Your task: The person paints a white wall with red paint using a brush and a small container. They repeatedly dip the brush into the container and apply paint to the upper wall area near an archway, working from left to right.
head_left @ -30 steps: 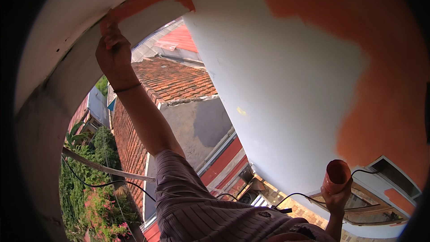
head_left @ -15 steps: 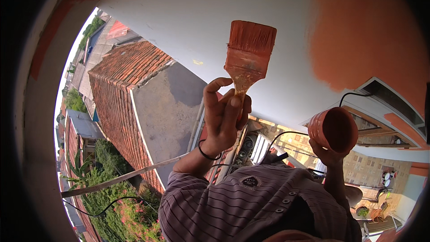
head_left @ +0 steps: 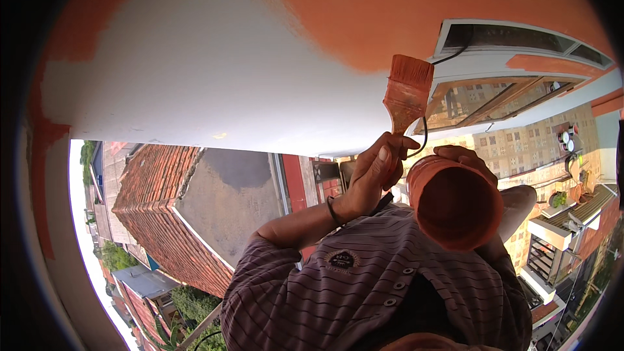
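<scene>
My left hand is closed round the handle of a wide, flat paintbrush. Its bristles point upward and are coated with orange-red paint. My right hand grips a round, paint-smeared tub from its far right side, and part of that hand is hidden behind it. The tub's mouth is turned toward me; its inside is dark orange-red, and how much paint it holds I cannot tell. Brush and tub are close together but apart, the brush on the upper left.
Above is a white surface partly covered by orange paint. Windows and a dark cable lie to the right. Far below are a tiled floor, a tiled roof and paint cans.
My left hand has brought the brush down and right, toward the tub. The tub appears lower and nearer, its mouth turned more toward me. The whole view has swung round to the right.
</scene>
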Tool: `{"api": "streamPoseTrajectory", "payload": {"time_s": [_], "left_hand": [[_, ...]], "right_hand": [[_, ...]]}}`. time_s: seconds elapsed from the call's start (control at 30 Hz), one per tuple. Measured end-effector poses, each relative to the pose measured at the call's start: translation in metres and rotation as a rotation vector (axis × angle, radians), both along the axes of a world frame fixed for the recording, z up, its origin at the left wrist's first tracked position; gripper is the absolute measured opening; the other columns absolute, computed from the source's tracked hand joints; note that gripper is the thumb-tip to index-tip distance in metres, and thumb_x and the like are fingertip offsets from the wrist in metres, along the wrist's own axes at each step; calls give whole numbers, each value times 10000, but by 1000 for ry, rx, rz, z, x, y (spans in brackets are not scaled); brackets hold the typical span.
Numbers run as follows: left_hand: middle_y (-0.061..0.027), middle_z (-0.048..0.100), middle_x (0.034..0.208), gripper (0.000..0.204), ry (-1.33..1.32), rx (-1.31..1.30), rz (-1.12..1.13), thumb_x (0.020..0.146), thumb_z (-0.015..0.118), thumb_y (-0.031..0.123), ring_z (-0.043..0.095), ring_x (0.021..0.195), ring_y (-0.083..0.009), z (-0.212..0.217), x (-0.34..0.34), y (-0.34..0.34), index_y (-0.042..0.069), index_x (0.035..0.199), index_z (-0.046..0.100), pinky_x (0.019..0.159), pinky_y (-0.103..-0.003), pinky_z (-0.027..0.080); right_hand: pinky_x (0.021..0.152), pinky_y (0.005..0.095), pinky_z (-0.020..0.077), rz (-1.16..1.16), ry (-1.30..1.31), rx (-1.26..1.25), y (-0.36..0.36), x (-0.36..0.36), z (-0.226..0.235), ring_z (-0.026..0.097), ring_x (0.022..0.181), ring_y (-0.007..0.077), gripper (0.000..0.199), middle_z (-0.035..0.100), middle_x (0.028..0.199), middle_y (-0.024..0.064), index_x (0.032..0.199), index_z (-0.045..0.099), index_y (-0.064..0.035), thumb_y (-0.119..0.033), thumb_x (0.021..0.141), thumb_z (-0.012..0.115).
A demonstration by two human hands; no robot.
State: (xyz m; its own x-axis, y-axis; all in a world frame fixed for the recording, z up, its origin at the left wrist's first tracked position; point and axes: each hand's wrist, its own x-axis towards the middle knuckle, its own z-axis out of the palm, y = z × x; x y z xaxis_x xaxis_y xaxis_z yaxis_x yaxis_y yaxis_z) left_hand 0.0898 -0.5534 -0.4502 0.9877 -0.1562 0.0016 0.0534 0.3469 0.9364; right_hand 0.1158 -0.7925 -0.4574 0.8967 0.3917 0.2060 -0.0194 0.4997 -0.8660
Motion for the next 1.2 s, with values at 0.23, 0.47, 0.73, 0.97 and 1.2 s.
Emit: {"api": "streamPoseTrajectory", "payload": {"time_s": [0.23, 0.47, 0.73, 0.97, 1.2], "left_hand": [[-208, 568, 1525, 1111, 468, -451, -448, 988, 216, 881, 556, 1424, -304, -40, 44, -70, -47, 1549, 456, 1219, -466, 430], [-212, 592, 1501, 1054, 597, -672, -510, 1010, 239, 848, 578, 1402, -316, -83, 27, -123, -38, 1506, 519, 1181, -474, 473], [-153, 707, 1377, 924, 753, -862, -505, 1034, 370, 808, 676, 1263, -238, -116, 26, -135, 0, 1383, 653, 1120, -377, 518], [-153, 754, 1213, 703, 765, -842, -439, 1093, 465, 636, 746, 1056, -226, -124, 33, -119, -11, 1275, 672, 982, -389, 599], [-168, 765, 1187, 562, 788, -929, -285, 1091, 545, 517, 760, 1027, -250, -139, 32, -109, -4, 1244, 688, 948, -403, 617]], "right_hand": [[1013, 450, 585, -502, -587, -705, -27, -7, -19, 652, 1227, 330, 465, 622, 1388, 210, 1442, 504, -39, -139, 1030, 694], [971, 375, 619, -569, 103, -402, -47, -34, -45, 676, 1206, 246, 316, 669, 1275, 186, 1267, 608, 22, -150, 1020, 705], [1158, 465, 452, -397, -538, -950, -66, -33, -77, 511, 1407, 290, 916, 452, 1534, 140, 1557, 451, -9, -239, 801, 914], [1112, 435, 504, -311, -212, -855, -48, -34, -87, 574, 1342, 277, 962, 520, 1485, 152, 1542, 457, -7, -221, 752, 963], [953, 413, 592, -559, -305, -989, -48, -21, -64, 720, 1065, 298, 639, 719, 1202, 148, 1398, 585, 22, -486, 1024, 685]]}}
